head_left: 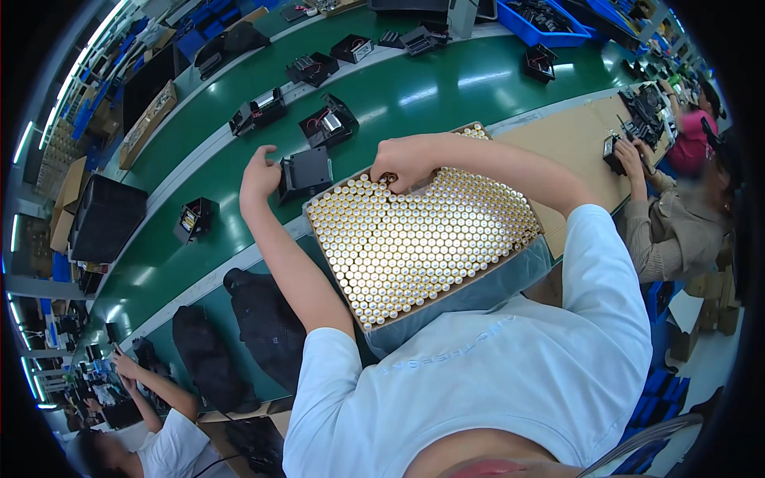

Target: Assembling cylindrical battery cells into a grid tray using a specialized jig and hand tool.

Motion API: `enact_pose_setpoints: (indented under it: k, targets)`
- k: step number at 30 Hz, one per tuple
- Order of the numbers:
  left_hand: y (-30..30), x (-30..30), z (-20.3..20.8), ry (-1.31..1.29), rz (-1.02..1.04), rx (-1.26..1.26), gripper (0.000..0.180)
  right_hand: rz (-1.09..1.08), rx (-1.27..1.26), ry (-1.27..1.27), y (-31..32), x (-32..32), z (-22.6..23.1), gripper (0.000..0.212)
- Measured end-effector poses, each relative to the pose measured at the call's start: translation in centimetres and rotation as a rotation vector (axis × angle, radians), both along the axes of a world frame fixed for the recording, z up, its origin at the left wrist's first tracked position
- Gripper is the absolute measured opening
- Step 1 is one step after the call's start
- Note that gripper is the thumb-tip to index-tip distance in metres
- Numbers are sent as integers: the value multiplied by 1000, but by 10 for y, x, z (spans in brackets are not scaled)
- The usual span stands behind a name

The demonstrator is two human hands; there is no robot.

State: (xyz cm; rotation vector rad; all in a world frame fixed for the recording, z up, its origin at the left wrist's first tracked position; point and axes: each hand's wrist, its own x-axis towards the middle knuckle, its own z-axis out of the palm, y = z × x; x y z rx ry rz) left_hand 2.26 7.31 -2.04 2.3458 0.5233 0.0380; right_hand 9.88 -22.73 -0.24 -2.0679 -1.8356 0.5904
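Note:
An open cardboard box (320, 246) stands close in front of me, packed with upright cylindrical batteries (422, 239) with shiny round tops. At its far edge my right hand (405, 163) reaches down among them, its fingers closed at a small dark gap; how many batteries it grips is hidden. Left of the box, my left hand (260, 177) is held with its index finger stretched out and fingers apart. It is right beside a black plastic case (305, 173); whether it touches the case cannot be seen.
Several open black cases with wires, one nearby (328, 121), sit on the green conveyor belt (414, 94). Blue plastic (510, 275) hangs over the box's near side. Dark bags (263, 327) lie to the left. Co-workers sit at right (669, 231) and lower left (171, 442). A blue bin (550, 32) stands behind.

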Motion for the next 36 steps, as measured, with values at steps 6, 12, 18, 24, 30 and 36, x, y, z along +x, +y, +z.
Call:
enact_pose_setpoints:
  k: [6,12,18,24,30,36]
  targets:
    - [0,-3,-3,16,-16,-93,41,-6,9,27,-5,3,-3,13]
    - [1,-3,-5,26,-59,-227,38,-19,78,87,-9,5,7,16]
    - [2,-4,-5,29,-113,-369,36,-189,106,284,-22,8,28,15]
    - [-40,5,29,-244,-174,-795,30,-542,240,596,-24,4,52,12]
    - [-89,29,33,-264,-140,-933,26,-777,416,667,4,4,85,14]
    - [-94,44,21,-302,-74,-1003,27,-796,196,444,36,19,92,17]
